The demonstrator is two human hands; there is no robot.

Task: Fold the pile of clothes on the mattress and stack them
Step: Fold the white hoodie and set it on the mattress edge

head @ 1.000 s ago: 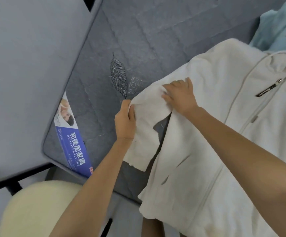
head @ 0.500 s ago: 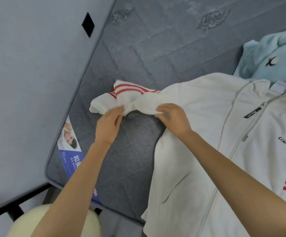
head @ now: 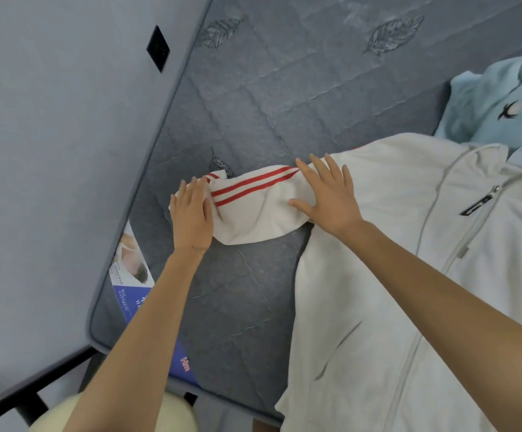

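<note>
Sleeve (head: 253, 210) of the white zip jacket (head: 409, 244) is now down flat on the mattress (head: 284, 104), stretched out sideways toward the mattress's left edge, red stripes facing up. A sec ago both hands pinched it, held up & bunched; half a sec ago it was only half pulled out.

Both hands have since let go. Left hand (head: 191, 219) lies flat on the cuff end w/ its fingers (head: 195, 190) straight & close together. Right hand (head: 328, 198) presses near the shoulder seam w/ its fingers (head: 331, 165) spread wide. Neither holds anything; palms just press the cloth.

Jacket body lies zip-up on the near right part of the mattress. Its hem reaches the near edge & seems to hang over a bit. A light-blue fleece item (head: 496, 113) sits crumpled at the far right, touching the jacket's collar area.

What it means, prob: this is layout/smoothing, not folding proper yet. W/ the sleeve spread & wrinkles pressed out, next should be folding it back across the chest. The other sleeve is mostly out of view; only stripes show at the right. No stack of folded clothes in view, so the task looks early.

Printed label (head: 131, 275) is on the mattress near the left edge.
</note>
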